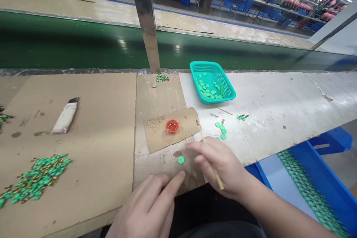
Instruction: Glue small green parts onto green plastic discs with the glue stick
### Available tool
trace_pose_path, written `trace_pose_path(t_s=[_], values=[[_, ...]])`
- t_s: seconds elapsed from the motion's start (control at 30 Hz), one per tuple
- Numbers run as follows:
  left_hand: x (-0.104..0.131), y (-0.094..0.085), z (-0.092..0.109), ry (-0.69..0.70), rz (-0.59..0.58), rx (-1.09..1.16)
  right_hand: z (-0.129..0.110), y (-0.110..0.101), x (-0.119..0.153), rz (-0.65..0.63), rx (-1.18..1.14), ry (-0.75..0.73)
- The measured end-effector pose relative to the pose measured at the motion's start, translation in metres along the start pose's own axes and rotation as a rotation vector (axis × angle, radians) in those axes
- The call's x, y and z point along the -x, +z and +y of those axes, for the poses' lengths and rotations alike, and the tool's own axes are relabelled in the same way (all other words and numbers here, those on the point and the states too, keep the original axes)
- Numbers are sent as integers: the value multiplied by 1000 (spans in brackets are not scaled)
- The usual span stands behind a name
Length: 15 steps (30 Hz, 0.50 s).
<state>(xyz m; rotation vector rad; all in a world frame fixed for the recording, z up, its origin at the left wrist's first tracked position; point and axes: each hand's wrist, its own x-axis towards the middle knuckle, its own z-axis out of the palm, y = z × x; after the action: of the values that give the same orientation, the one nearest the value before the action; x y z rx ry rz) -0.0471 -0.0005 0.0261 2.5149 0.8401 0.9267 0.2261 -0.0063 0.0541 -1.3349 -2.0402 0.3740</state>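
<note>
My right hand [220, 163] is closed around a thin wooden stick [218, 179], whose dark tip points up and away over the edge of a small cardboard piece [158, 143]. On that cardboard stands a small red cup [172, 126] with liquid in it. One round green disc [181, 160] lies on the table between my hands. Just short of it, my left hand [153, 204] rests with its index finger stretched out, holding nothing that I can see.
Green discs fill part of a turquoise basket [213, 100]. Loose discs [223, 132] lie right of the cardboard. To the left are a pile of green-and-brown pieces [39, 178] and a white-wrapped object [66, 117]. A blue bin [334, 178] sits low right; a metal post [145, 18] rises ahead.
</note>
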Motion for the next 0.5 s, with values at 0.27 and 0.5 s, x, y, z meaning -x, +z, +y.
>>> trace_pose_path(t_s=[0.27, 0.5], values=[[-18, 7, -13, 134, -51, -233, -1, -17, -6, 251, -169, 252], [-9, 27, -6, 164, -44, -375, -4, -5, -31, 385, -188, 90]])
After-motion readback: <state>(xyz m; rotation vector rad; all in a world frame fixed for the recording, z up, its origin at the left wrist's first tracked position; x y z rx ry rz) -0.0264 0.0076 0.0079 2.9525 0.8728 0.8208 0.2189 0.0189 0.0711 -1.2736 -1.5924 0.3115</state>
